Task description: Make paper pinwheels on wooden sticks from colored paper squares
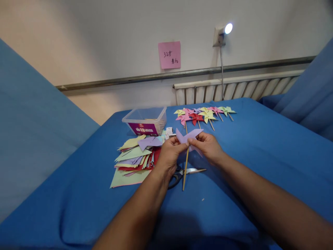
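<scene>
My left hand [169, 154] and my right hand [208, 146] both pinch a folded purple paper pinwheel [187, 135] above the blue cloth. A thin wooden stick [185, 170] hangs down from the pinwheel between the hands. Its lower end reaches to just past a pair of scissors [187, 171] lying on the cloth under my left wrist. Both hands' fingers are closed on the paper.
A pile of cut coloured paper [135, 158] lies left of my hands. Behind it stands a clear plastic box [145, 121]. A row of several finished pinwheels [204, 114] lies farther back. A pink note [169, 55], a lamp [223, 31] and a radiator [234, 89] are at the wall.
</scene>
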The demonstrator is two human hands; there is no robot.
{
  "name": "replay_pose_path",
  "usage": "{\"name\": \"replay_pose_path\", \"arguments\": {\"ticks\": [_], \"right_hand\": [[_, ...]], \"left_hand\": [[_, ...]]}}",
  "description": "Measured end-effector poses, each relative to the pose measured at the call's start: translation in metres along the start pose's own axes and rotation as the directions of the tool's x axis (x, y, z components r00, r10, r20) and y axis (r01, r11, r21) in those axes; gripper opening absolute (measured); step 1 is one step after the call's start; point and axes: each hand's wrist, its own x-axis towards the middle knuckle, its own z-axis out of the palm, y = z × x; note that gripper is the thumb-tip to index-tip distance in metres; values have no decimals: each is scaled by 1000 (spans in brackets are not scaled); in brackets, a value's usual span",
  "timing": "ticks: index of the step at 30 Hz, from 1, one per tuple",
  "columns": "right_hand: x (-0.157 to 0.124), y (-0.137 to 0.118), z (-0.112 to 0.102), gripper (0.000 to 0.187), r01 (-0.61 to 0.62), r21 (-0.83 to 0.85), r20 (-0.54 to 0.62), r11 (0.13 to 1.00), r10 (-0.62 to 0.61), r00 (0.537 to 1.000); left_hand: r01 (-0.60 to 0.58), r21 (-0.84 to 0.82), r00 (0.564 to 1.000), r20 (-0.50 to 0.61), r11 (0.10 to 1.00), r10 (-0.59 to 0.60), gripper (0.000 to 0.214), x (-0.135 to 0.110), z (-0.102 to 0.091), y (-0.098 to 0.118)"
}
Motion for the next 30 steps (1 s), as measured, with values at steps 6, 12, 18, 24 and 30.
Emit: {"name": "replay_pose_path", "arguments": {"ticks": [6,12,18,24,30], "right_hand": [[0,1,1,31,-45,29,-28,999,46,999],[0,0,-2,33,-60,22,-49,998,61,997],[2,6,-3,33,-22,-1,-45,1000,22,999],[1,4,-2,33,-22,46,-21,999,23,1000],[2,6,-3,31,-13,53,5,999,13,1000]], "left_hand": [[21,3,1000,-8,1000,-21,34,3,-2,-3],[36,-17,999,21,999,-35,35,2,-2,-1],[52,-51,997,52,997,-50,38,4,-3,-2],[65,-70,996,65,995,-60,43,3,-3,-1],[78,-46,995,68,996,-75,42,3,-4,-1]]}}
